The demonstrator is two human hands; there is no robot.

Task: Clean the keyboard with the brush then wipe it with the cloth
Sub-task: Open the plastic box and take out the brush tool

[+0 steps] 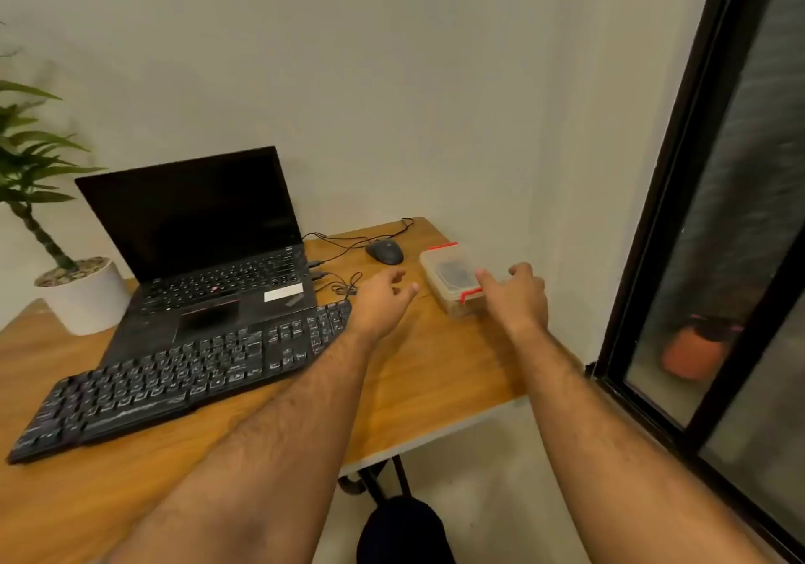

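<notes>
Fingers (483, 278) of both hands spread, holding nothing, near the box (451, 278); keyboard (183, 372) not yet brushed or wiped.

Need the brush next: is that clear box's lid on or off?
On: the lid sits on the clear box, red clips at both ends.

Warm, dim indoor light falls evenly over my brown wooden surface (435, 372), with only soft shadows under my forearms. The picture is slightly soft throughout; my hands are a little blurred. Wide-angle distortion tilts the black window frame (666, 197) at the right edge. The glass reflects faintly.
</notes>
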